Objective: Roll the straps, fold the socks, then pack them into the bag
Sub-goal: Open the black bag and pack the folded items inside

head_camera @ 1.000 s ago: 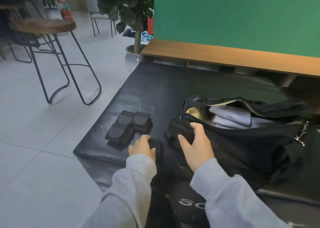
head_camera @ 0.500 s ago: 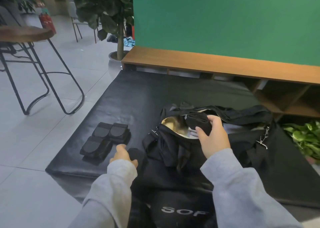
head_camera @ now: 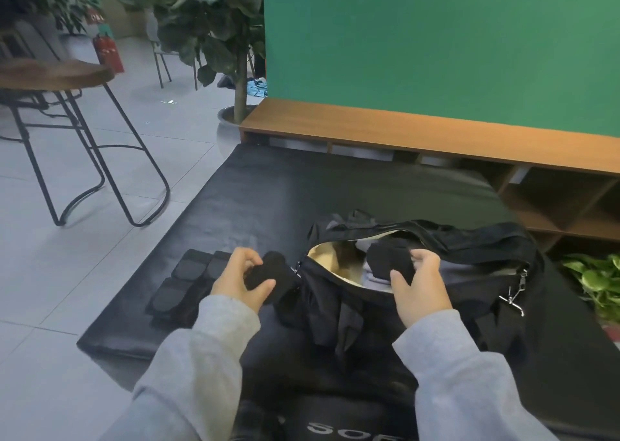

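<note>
Right hand [head_camera: 423, 284] pinched black rolled bundle [head_camera: 389, 260] over open mouth of black fabric duffel bag [head_camera: 463, 273], likely for dropping in. Left hand [head_camera: 239, 278] gripped second black roll [head_camera: 268, 274] beside bag, next in line. Flat black pads [head_camera: 188, 283] waited on black padded mat [head_camera: 268, 192].

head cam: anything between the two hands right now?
Yes, in the head view: the zipped end of the bag, between the left hand with its black bundle and the right hand.
</note>
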`<state>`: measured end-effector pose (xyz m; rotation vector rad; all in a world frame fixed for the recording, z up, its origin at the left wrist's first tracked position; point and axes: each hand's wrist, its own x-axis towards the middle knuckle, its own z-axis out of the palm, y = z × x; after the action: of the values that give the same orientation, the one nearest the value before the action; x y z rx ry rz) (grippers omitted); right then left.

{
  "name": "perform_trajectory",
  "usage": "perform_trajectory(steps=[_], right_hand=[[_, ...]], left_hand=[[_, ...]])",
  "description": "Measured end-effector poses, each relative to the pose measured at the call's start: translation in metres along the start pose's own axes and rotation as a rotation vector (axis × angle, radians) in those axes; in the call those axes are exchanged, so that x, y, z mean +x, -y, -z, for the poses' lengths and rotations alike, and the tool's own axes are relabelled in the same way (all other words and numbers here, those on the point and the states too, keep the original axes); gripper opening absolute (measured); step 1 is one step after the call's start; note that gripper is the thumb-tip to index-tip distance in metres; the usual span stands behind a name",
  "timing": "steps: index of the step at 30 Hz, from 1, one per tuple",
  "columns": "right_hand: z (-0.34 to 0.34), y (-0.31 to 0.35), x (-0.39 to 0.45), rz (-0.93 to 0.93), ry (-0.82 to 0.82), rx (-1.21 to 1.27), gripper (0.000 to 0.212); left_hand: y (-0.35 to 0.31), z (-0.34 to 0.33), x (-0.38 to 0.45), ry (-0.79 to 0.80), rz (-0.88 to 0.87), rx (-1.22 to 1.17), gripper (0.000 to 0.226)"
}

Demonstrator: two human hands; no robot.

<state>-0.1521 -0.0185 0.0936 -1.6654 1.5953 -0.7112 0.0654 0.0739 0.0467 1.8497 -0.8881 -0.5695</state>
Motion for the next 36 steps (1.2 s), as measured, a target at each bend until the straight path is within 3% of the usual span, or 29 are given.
perform_trajectory(steps=[6,13,17,26,36], right_hand=[[0.002,-0.004,0.005,-0.061,0.018,-0.027,0.029],[0.006,-0.007,0.008,-0.074,0.033,-0.092,0.024],[0.006,-0.010,0.008,-0.057,0.037,-0.118,0.021],[0.009,-0.019,0.012,-0.034,0.022,-0.117,0.020],[0.009,-0.012,0.026,0.085,-0.100,0.007,0.018]], left_hand=[[-0.057,-0.029,0.005,0.072,-0.217,-0.010,0.043],[-0.078,-0.068,0.010,0.207,-0.366,0.336,0.015],[-0.078,-0.084,0.019,0.358,-0.387,0.567,0.028],[-0.079,-0.097,0.022,0.578,-0.246,0.699,0.054],[-0.062,-0.084,0.012,0.498,-0.384,0.604,0.050]])
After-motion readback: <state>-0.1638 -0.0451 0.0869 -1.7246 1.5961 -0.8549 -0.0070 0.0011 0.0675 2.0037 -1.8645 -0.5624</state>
